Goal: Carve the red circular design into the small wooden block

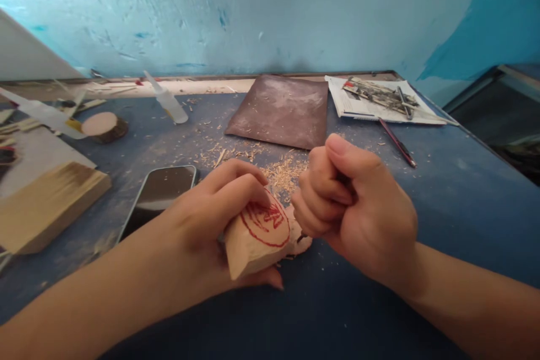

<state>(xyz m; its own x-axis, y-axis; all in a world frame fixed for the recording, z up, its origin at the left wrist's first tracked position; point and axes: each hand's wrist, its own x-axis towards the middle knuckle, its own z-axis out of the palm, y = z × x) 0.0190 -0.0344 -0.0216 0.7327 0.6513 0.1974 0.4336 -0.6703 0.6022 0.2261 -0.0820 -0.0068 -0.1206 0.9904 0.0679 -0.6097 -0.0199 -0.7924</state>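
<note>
My left hand (pixel 219 202) is wrapped around a pale wood block (pixel 259 244), fingers over its top and thumb beneath. Red lines drawn on the block's upper face form a rounded outline with strokes inside it. At the block's right end is a rough, pale part (pixel 301 242), partly covered by my other hand. My right hand (pixel 352 197) is closed in a fist just right of the block. A small dark tip shows below its fingers, but the rest of what it grips is hidden.
Wood shavings (pixel 287 171) lie behind the hands, before a brown sheet (pixel 282 112). A phone (pixel 162 194), a wood plank (pixel 54 202), a wood slice (pixel 104 125) and a white bottle (pixel 169 101) are leftward. Papers (pixel 341 104) and a dark red pen (pixel 396 143) lie at right.
</note>
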